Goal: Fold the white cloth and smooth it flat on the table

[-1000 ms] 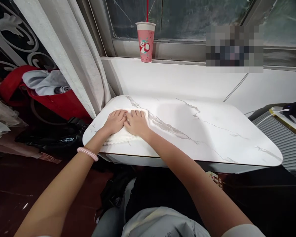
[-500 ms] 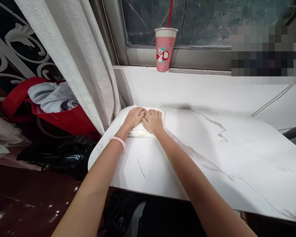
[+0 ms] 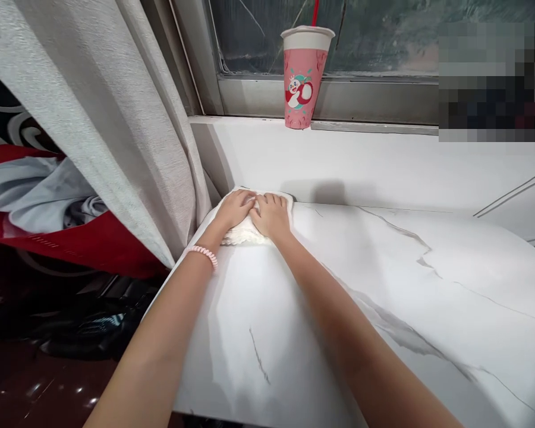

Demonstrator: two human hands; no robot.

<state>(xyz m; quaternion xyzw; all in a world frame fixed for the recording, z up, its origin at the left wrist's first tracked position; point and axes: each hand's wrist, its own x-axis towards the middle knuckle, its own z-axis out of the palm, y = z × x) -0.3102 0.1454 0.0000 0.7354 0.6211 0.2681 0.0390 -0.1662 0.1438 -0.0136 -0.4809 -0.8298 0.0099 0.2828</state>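
Note:
My left hand (image 3: pixel 234 209) and my right hand (image 3: pixel 270 215) lie side by side, palms down, on a folded white cloth (image 3: pixel 241 235) at the far left corner of a white marble-look table (image 3: pixel 383 285). Both hands press flat on the cloth with fingers together, thumbs touching. The cloth is mostly hidden beneath them; only its near edge shows. A pink hair tie (image 3: pixel 201 253) circles my left wrist.
A pink paper cup (image 3: pixel 304 77) with a red straw stands on the window sill (image 3: pixel 383 154) behind the table. A grey curtain (image 3: pixel 107 119) hangs at the left. A red bag (image 3: pixel 49 238) with clothes sits beyond the table's left edge.
Both hands have slid the cloth away from me, from the table's near left area to its far left corner by the sill. The view has moved closer.

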